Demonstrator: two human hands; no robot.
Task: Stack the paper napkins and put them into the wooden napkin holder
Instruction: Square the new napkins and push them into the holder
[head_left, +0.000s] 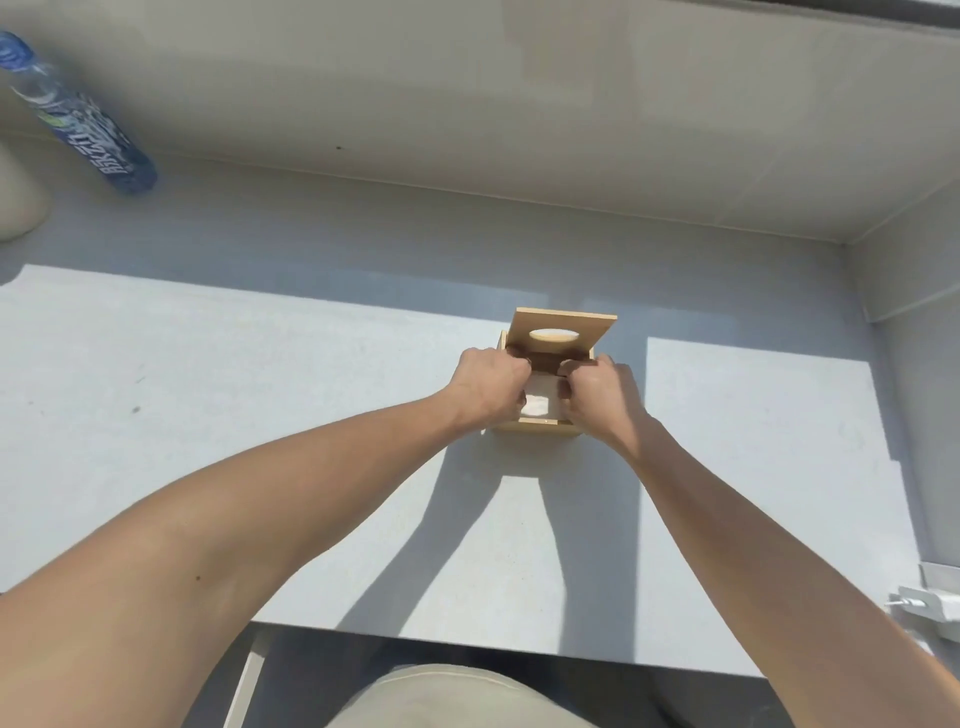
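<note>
A small wooden napkin holder stands on the grey table a little right of centre. Its lid, with an oval opening, is tipped up at the far side. White paper napkins lie inside the box, seen between my hands. My left hand reaches into the box from the left with fingers curled down onto the napkins. From the right, my right hand does the same. Both sets of fingertips are hidden inside the box.
A blue-labelled plastic bottle lies at the far left by the wall. A pale rounded object sits at the left edge. A white clamp-like fitting is at the right table edge. The wall runs behind and to the right.
</note>
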